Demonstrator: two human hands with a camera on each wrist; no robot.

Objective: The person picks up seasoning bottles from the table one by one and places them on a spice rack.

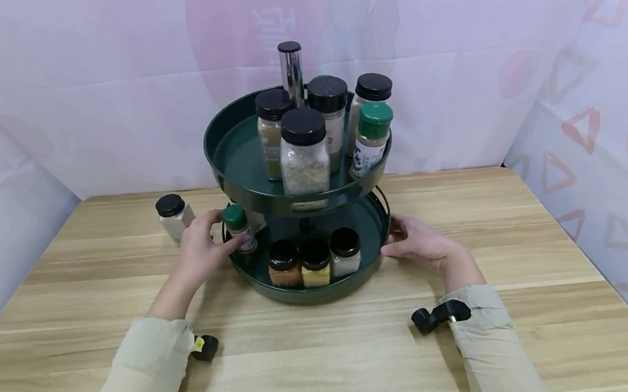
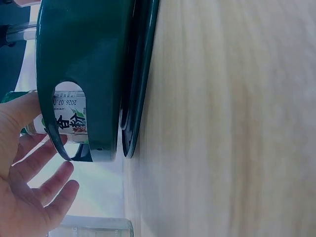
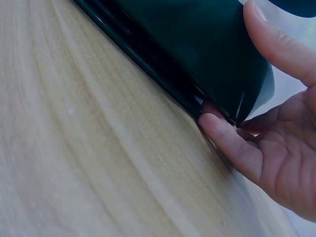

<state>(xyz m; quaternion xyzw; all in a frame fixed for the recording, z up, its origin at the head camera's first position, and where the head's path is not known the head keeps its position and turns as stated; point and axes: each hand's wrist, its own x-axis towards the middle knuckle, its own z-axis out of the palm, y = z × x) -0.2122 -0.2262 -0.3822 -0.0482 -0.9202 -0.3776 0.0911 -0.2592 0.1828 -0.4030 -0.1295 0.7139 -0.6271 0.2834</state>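
A dark green two-tier spice rack [image 1: 310, 296] stands on the table. My left hand [image 1: 199, 249] pinches a small green-capped spice jar [image 1: 234, 217] between thumb and finger, at the left side of the lower tray. In the left wrist view, the label of that spice jar [image 2: 69, 114] shows through the oval cutout in the tray wall. On the opposite side, my right hand [image 1: 424, 245] grips the lower tray's edge. Its thumb lies along the tray wall [image 3: 212, 54] in the right wrist view, with fingers by the base.
Three small black-capped jars [image 1: 315, 266] line the lower tray's front. The upper tray [image 1: 232, 182] bears several taller jars [image 1: 305, 152] and a green-capped jar [image 1: 371, 139]. A black-capped jar [image 1: 174, 217] stands on the table left of the rack. Fabric walls [image 1: 128, 126] border the table.
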